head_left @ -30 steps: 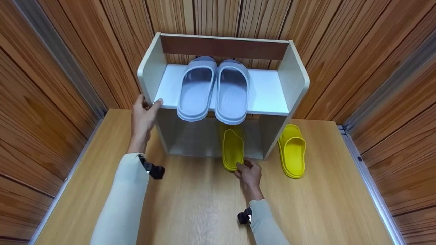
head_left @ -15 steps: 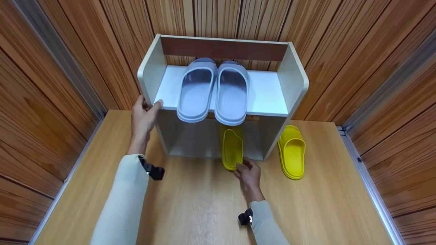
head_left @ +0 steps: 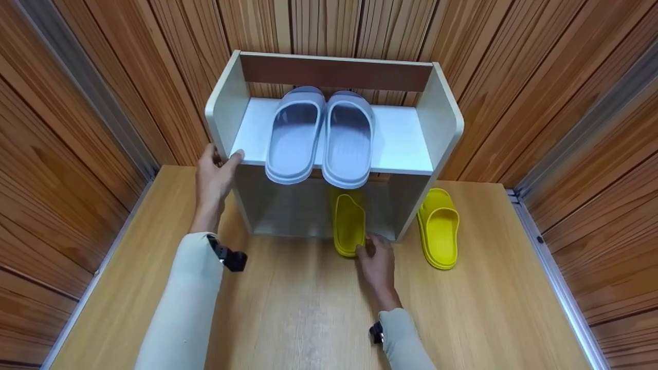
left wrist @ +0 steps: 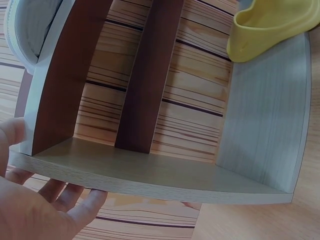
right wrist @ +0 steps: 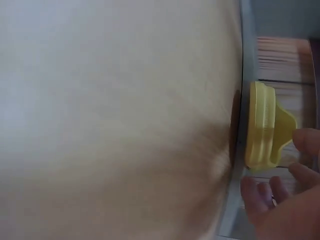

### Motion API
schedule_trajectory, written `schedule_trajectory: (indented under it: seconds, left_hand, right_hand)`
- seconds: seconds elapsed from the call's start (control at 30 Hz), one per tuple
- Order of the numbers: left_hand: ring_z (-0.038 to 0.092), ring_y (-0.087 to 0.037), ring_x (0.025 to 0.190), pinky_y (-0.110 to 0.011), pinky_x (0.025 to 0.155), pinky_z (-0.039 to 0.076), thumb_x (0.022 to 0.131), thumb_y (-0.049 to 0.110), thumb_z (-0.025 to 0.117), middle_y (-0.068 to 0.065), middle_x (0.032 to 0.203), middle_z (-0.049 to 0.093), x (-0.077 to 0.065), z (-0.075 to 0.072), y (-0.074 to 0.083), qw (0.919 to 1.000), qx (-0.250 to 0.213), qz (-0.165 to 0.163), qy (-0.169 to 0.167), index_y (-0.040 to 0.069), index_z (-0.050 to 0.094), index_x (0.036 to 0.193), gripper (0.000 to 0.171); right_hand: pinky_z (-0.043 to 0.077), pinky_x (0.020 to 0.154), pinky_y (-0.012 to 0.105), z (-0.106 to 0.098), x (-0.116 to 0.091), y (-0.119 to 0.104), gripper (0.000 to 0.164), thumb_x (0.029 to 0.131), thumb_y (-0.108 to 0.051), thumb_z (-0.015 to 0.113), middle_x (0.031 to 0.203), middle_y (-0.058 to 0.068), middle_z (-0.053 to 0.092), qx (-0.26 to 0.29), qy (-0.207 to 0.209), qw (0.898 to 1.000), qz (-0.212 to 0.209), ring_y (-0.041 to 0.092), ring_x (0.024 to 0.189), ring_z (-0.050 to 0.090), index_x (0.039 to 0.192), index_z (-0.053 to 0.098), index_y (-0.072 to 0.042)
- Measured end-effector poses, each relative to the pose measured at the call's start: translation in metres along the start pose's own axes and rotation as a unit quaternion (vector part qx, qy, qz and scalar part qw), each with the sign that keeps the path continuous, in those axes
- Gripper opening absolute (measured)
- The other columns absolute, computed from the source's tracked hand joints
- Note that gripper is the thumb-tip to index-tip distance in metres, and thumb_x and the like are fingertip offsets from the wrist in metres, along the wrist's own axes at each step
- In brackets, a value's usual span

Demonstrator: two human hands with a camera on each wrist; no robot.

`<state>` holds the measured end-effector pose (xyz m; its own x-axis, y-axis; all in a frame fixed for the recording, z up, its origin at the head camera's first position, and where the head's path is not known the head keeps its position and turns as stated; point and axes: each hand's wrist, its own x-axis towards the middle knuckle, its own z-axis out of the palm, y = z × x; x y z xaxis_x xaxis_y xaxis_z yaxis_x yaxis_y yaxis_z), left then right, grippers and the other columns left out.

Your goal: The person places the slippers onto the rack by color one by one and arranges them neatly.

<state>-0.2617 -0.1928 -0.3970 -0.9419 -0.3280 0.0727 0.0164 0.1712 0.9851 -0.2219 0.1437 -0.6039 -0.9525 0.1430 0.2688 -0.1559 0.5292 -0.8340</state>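
Note:
In the head view my left hand (head_left: 213,182) holds the left side panel of a small white shoe rack (head_left: 446,118), thumb at the upper shelf's front corner. The left wrist view shows the fingers wrapped around the outside of that panel. A yellow slipper (head_left: 349,226) sits on the lower shelf, heel jutting past the front edge, its toe end shaded under the upper shelf. My right hand (head_left: 378,264) is right beside its heel. In the right wrist view the fingers (right wrist: 253,195) are spread apart near the slipper, with the thumb close to its rim.
A pair of light grey-blue slippers (head_left: 321,141) stands side by side on the upper shelf, heels overhanging the front. Another yellow slipper (head_left: 441,231) lies on the wooden floor (head_left: 303,313) right of the rack. Wood-panelled walls (head_left: 581,154) close in behind and on both sides.
My right hand has turned slightly and its wrist has shifted a little right beside the slipper's heel. The left hand, the rack and the slippers stay where they were.

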Motion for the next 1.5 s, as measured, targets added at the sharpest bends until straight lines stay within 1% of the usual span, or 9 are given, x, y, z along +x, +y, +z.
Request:
schedule_trajectory:
  seconds: [0.07,0.13,0.27,0.33,0.53,0.73,0.87,1.23,1.5]
  left_hand:
    - [0.044,-0.031,0.132,-0.049,0.11,0.04,0.101,0.03,0.063,-0.018,0.148,0.044,0.0,-0.001,0.001,1.0,0.0,-0.005,0.001,0.008,0.039,0.153,0.061]
    - [0.044,-0.031,0.134,-0.049,0.11,0.04,0.1,0.03,0.063,-0.018,0.149,0.044,-0.001,-0.001,0.001,1.0,-0.003,-0.008,0.002,0.009,0.039,0.153,0.061]
    - [0.043,-0.033,0.136,-0.051,0.112,0.038,0.101,0.03,0.063,-0.018,0.151,0.042,-0.001,-0.001,0.002,0.9999,-0.007,-0.01,0.003,0.01,0.039,0.153,0.061]
    - [0.043,-0.033,0.137,-0.051,0.112,0.038,0.101,0.03,0.063,-0.017,0.151,0.042,-0.001,-0.001,0.002,0.9999,-0.007,-0.011,0.002,0.01,0.039,0.153,0.061]
    - [0.043,-0.033,0.137,-0.051,0.111,0.039,0.101,0.031,0.062,-0.017,0.151,0.042,-0.001,-0.001,0.002,0.9999,-0.002,-0.013,0.0,0.01,0.038,0.154,0.062]
    - [0.046,-0.031,0.131,-0.047,0.109,0.041,0.1,0.026,0.063,-0.02,0.146,0.046,0.0,0.0,0.001,0.9999,-0.007,0.014,0.005,0.005,0.04,0.151,0.059]
    - [0.046,-0.031,0.132,-0.048,0.11,0.04,0.101,0.026,0.062,-0.019,0.146,0.046,0.0,0.0,0.001,0.9999,-0.004,0.01,0.007,0.006,0.04,0.151,0.059]
    - [0.043,-0.032,0.137,-0.05,0.112,0.037,0.102,0.032,0.061,-0.017,0.151,0.043,-0.001,0.0,0.002,0.9998,0.006,-0.017,0.002,0.01,0.038,0.153,0.061]
    - [0.043,-0.032,0.136,-0.051,0.112,0.037,0.101,0.033,0.062,-0.017,0.15,0.043,0.0,0.001,0.002,0.9997,0.005,-0.022,0.001,0.011,0.038,0.153,0.062]
  right_hand:
    - [0.05,0.093,0.053,-0.003,-0.001,-0.003,0.037,0.094,-0.01,0.072,0.122,0.02,0.06,-0.055,0.007,0.997,-0.045,0.036,0.112,0.056,0.128,0.066,0.002]
    - [0.05,0.092,0.054,-0.006,-0.001,-0.005,0.037,0.093,-0.012,0.073,0.124,0.02,0.06,-0.098,0.019,0.991,-0.087,0.038,0.113,0.056,0.127,0.066,0.002]
    - [0.048,0.091,0.056,-0.016,-0.001,-0.008,0.034,0.091,-0.015,0.077,0.123,0.022,0.062,-0.153,0.046,0.977,-0.139,0.039,0.11,0.057,0.12,0.07,0.002]
    - [0.046,0.092,0.058,-0.022,-0.001,-0.007,0.034,0.091,-0.016,0.077,0.124,0.023,0.062,-0.172,0.057,0.973,-0.143,0.041,0.11,0.057,0.119,0.07,0.002]
    - [0.04,0.096,0.062,-0.038,-0.005,0.002,0.044,0.094,-0.021,0.075,0.136,0.024,0.058,-0.212,0.068,0.969,-0.111,0.045,0.12,0.053,0.132,0.065,0.0]
    - [0.039,0.094,0.063,-0.057,-0.002,0.013,0.046,0.09,-0.015,0.077,0.135,0.025,0.058,-0.226,0.103,0.962,-0.117,0.046,0.119,0.051,0.132,0.064,0.0]
    - [0.038,0.099,0.065,-0.071,0.002,0.02,0.047,0.091,-0.016,0.077,0.136,0.027,0.056,-0.236,0.109,0.961,-0.09,0.047,0.122,0.05,0.132,0.063,0.002]
    - [0.038,0.098,0.067,-0.099,0.012,0.036,0.051,0.1,-0.027,0.065,0.149,0.025,0.044,-0.251,0.073,0.963,0.06,0.048,0.13,0.042,0.143,0.056,-0.002]
    - [0.033,0.104,0.065,-0.114,0.017,0.05,0.054,0.103,-0.03,0.059,0.153,0.028,0.036,-0.193,0.079,0.968,0.143,0.049,0.133,0.037,0.148,0.05,-0.002]
